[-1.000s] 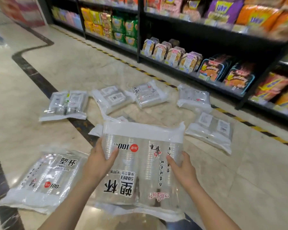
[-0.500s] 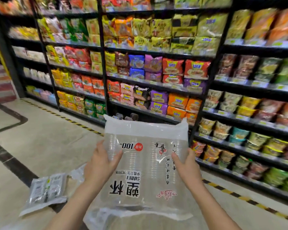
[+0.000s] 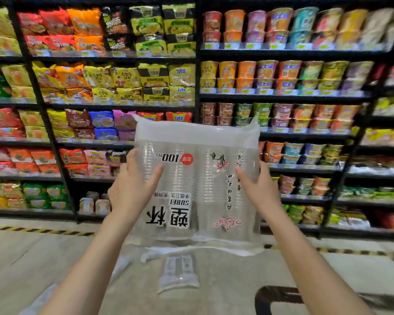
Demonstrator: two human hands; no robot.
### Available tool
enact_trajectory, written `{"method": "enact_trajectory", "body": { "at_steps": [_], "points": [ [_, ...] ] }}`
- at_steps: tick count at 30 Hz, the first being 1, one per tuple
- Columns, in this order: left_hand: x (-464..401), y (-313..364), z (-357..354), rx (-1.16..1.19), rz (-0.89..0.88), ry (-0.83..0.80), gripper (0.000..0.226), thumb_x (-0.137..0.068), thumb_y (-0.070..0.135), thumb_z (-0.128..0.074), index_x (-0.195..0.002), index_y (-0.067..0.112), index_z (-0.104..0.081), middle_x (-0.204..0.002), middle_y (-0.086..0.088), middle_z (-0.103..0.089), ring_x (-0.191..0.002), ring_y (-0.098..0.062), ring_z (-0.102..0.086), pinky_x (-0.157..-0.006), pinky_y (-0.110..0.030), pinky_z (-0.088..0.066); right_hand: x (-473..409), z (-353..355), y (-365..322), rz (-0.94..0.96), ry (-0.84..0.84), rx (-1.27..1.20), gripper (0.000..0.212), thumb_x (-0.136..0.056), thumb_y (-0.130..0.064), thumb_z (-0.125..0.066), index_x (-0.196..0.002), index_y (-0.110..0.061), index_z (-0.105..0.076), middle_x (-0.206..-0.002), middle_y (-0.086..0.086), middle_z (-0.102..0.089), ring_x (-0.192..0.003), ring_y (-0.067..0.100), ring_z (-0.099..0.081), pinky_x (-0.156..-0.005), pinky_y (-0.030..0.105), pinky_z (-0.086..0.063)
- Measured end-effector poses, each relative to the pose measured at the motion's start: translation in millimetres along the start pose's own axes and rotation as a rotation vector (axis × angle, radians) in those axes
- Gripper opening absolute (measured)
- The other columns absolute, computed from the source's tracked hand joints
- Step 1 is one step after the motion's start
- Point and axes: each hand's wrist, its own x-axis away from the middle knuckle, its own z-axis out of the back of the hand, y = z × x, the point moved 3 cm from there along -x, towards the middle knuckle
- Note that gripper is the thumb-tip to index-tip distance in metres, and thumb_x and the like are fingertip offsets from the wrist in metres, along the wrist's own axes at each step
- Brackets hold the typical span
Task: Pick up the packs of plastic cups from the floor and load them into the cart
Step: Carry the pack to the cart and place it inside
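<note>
I hold a large clear pack of plastic cups (image 3: 197, 185) up in front of me at chest height, its black and red print upside down. My left hand (image 3: 132, 187) grips its left side with the thumb across the front. My right hand (image 3: 257, 189) grips its right side the same way. Another pack of cups (image 3: 179, 273) lies on the floor below the held one. A dark curved bar, possibly part of the cart (image 3: 275, 296), shows at the bottom right; the rest of it is out of view.
Black shelving (image 3: 197, 76) full of noodle packets and cup noodles fills the view ahead. A yellow-and-black striped line (image 3: 39, 230) runs along the floor at the shelf's foot. Pale marble floor (image 3: 32, 264) spreads to the left.
The view has swung upward from the floor to the shelves as the pack rose with both hands on it. The other packs on the floor have mostly dropped out of sight.
</note>
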Motion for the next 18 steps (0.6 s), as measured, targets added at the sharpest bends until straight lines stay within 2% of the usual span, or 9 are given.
{"method": "enact_trajectory", "body": {
  "at_steps": [6,11,14,18],
  "points": [
    [-3,111,-102,0.215,-0.101,-0.091,0.071,-0.083,0.060,-0.048,-0.139,0.025,-0.024,-0.130,-0.017,-0.048,-0.120,-0.037,-0.047,-0.089,-0.050,-0.042,-43,109,61,-0.068,0.177,0.044,0.062,-0.084,-0.055,-0.054,-0.133,-0.021,-0.038,-0.118,-0.001,-0.059,-0.111,0.026,-0.057,-0.091,0.038,-0.046],
    [5,237,-216,0.377,-0.206,-0.221,0.069,-0.085,0.056,-0.049,-0.140,0.024,-0.024,-0.135,-0.014,-0.046,-0.124,-0.034,-0.044,-0.093,-0.046,-0.040,-97,222,133,-0.133,0.341,0.101,0.062,-0.084,-0.056,-0.054,-0.133,-0.021,-0.040,-0.118,0.000,-0.060,-0.107,0.025,-0.060,-0.087,0.039,-0.049],
    [9,314,-280,0.497,-0.291,-0.293,0.069,-0.085,0.054,-0.051,-0.141,0.022,-0.027,-0.139,-0.009,-0.045,-0.127,-0.029,-0.042,-0.097,-0.043,-0.039,-130,290,173,-0.157,0.442,0.114,0.058,-0.084,-0.053,-0.056,-0.131,-0.021,-0.044,-0.107,-0.003,-0.058,-0.104,0.023,-0.059,-0.077,0.033,-0.043],
    [18,404,-358,0.613,-0.322,-0.384,0.070,-0.085,0.050,-0.055,-0.142,0.018,-0.029,-0.143,-0.009,-0.042,-0.132,-0.026,-0.038,-0.106,-0.042,-0.034,-169,367,220,-0.209,0.561,0.145,0.052,-0.084,-0.052,-0.057,-0.128,-0.026,-0.045,-0.100,-0.008,-0.056,-0.099,0.020,-0.058,-0.075,0.030,-0.036]
  ]
}}
